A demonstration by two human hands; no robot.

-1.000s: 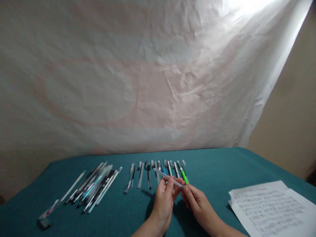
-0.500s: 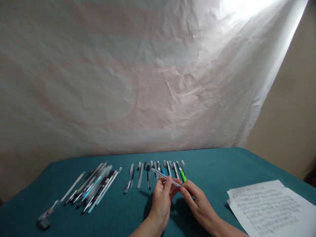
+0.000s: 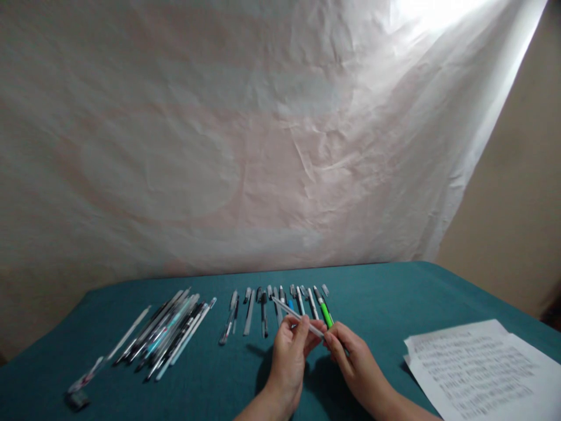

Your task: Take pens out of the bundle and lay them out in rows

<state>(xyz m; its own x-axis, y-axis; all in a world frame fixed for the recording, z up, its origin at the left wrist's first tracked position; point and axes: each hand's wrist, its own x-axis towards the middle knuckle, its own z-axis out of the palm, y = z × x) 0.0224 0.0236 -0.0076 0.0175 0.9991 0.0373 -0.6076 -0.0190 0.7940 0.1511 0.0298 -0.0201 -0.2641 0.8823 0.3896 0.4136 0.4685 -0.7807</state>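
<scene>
Covering the table, teal cloth (image 3: 385, 295) meets a crumpled white backdrop (image 3: 245, 134).

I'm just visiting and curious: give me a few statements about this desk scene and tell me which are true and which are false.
1. The left hand and right hand hold one pale pen between them. True.
2. The printed sheets lie to the left of the hands. False: they lie on the right.
3. A green pen lies in the row beyond the hands. True.
4. The table cover is red. False: it is teal.
</scene>
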